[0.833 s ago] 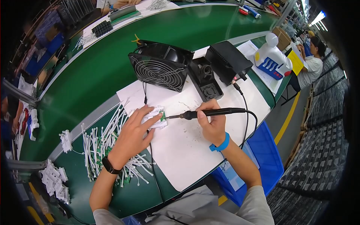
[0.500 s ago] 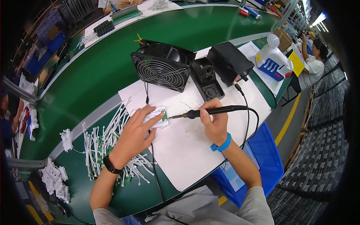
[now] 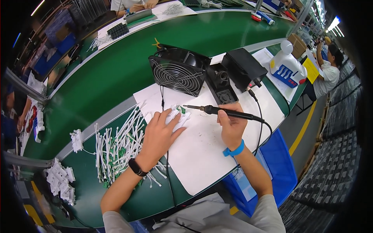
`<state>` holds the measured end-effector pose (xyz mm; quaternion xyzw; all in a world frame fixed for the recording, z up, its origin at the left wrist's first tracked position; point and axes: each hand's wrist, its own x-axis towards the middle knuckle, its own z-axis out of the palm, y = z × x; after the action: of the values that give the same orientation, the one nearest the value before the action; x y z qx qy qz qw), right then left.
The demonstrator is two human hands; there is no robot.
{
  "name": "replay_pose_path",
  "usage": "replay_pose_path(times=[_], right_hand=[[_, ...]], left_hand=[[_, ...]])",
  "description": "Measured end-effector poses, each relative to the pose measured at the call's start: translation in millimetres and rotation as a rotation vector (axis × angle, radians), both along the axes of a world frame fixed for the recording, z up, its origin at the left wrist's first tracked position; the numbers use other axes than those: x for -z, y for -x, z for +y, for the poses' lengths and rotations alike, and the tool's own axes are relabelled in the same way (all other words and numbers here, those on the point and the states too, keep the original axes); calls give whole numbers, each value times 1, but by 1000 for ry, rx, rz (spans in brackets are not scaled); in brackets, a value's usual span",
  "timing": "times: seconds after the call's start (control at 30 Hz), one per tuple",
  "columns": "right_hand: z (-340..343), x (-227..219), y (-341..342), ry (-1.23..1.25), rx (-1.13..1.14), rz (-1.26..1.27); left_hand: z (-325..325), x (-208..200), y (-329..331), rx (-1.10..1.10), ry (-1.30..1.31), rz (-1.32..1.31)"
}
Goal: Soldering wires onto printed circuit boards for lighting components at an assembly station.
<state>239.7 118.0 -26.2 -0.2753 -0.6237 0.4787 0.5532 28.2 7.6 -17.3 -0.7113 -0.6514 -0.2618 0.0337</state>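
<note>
My right hand (image 3: 232, 126) grips a black soldering iron (image 3: 233, 113) like a pen. Its bare metal tip points left and sits close to a small green circuit board (image 3: 182, 110), though I cannot tell whether they touch. The board lies in a white plastic housing (image 3: 182, 121) on a white sheet. Fingers of my left hand (image 3: 160, 131) hold the housing down from its left side, thumb apart near its lower edge. Beside my left forearm spreads a pile of white wires (image 3: 116, 145) with green boards among them.
A black fan (image 3: 178, 72) stands behind the work, beside an iron stand (image 3: 222, 83) and a black power box (image 3: 244, 68). A white bottle (image 3: 286, 66) is at right. White housings (image 3: 60, 180) lie at far left; a blue bin (image 3: 279, 159) sits below the table edge.
The whole view has shifted slightly. The housing is now turned at a slant under my left hand. The soldering iron's tip has moved farther from me, toward the board's far end.
</note>
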Motion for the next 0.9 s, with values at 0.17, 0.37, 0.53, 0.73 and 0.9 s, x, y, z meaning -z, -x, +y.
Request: replay_pose_path(times=[0.17,0.37,0.53,0.73,0.9], right_hand=[[-3,0,5,-112,-5,-84],[-4,3,14,-227,-38,-161],[-5,5,18,-252,-42,-230],[-6,5,20,-267,-32,-296],[-14,-3,24,-209,-31,-303]], left_hand=[[-6,-2,-4,-23,25,29],[-12,3,1,7,51,-41],[-12,14,0,-2,-34,-98],[-11,13,-2,-30,-60,-186],[-11,15,0,-27,-58,-147]])
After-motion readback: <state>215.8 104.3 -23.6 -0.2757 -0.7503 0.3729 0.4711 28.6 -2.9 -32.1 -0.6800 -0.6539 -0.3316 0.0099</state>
